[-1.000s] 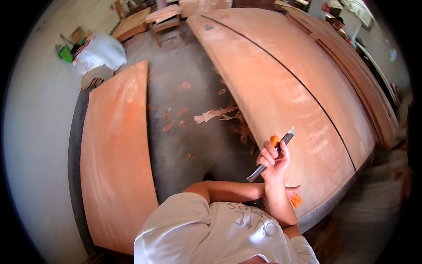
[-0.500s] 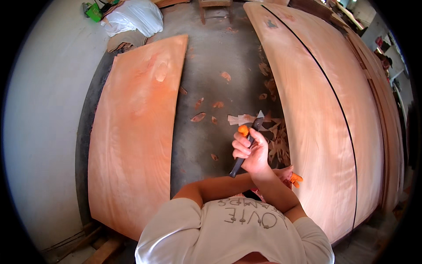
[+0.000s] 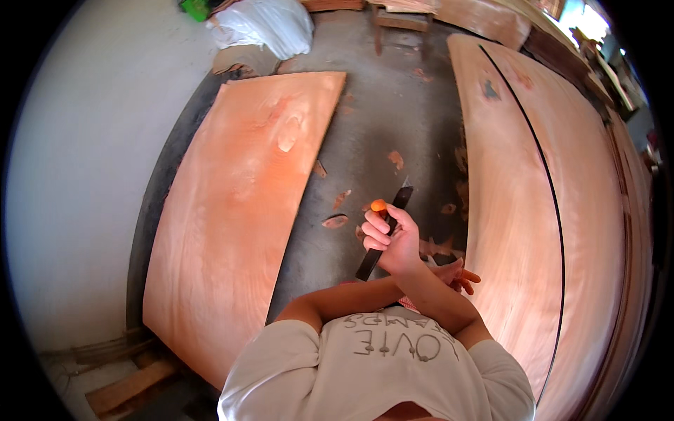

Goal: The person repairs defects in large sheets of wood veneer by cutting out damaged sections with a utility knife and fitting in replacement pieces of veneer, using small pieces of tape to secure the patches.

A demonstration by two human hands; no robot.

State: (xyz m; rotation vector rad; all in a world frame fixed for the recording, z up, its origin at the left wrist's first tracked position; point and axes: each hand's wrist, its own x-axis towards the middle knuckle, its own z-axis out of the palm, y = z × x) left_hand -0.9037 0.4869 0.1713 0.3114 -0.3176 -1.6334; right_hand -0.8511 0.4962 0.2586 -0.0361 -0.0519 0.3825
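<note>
You're holding a black utility knife point(image 3: 382, 235) with an orange end, and your right hand point(image 3: 390, 238) is clenching it around the middle, fingers wrapped tight over the handle. The knife is tilting up and to the right, the orange bit poking out above your top fingers and the dark lower end sticking out below your palm toward your chest. It's hovering in the air over the grey concrete floor point(image 3: 379, 112), not touching either sheet.

Your arms are crossing in front of your chest. Your left hand point(image 3: 456, 275) is tucking in under the right forearm, just fingertips peeking out on the right side. They're looking loosely spread, and I can't tell whether that hand is gripping anything, since most of it is hidden.

To your left, a big reddish veneer sheet point(image 3: 232, 210) is lying flat on the floor beside a pale wall point(image 3: 77, 175). To your right, a much wider stack of veneer sheets point(image 3: 547, 231) is running along, with a dark seam curving through it. Between the two, small veneer scraps point(image 3: 335, 220) are lying scattered on the concrete, some just beside the knife in the picture. Up at the top, a white plastic bag point(image 3: 270, 24) is sitting on the floor near the far end of the left sheet. You're wearing a light shirt point(image 3: 379, 372).
</note>
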